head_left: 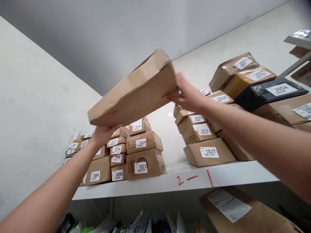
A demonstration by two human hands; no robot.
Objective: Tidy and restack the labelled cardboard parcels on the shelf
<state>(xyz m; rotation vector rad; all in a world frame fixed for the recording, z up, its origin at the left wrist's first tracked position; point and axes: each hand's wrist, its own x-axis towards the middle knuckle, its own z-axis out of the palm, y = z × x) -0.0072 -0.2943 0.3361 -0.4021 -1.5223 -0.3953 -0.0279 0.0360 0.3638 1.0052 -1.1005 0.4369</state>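
Observation:
A flat brown cardboard box (136,94) is held up in the air, tilted with its right end higher. My left hand (103,134) supports its lower left edge from below, the fingers partly hidden under it. My right hand (183,92) grips the right end, thumb and fingers closed on the corner; this hand is slightly blurred. Behind and below the box are labelled cartons, among them the one marked 1024 (144,143) and the one marked 1023 (145,166).
A white shelf (160,187) marked in red carries stacked cartons. At right stand the carton 1027 (209,152), a black package 3004 (274,92) and others. A gap separates the stacks. Below, a large brown carton (252,210) sticks out beside several plastic bags (143,223).

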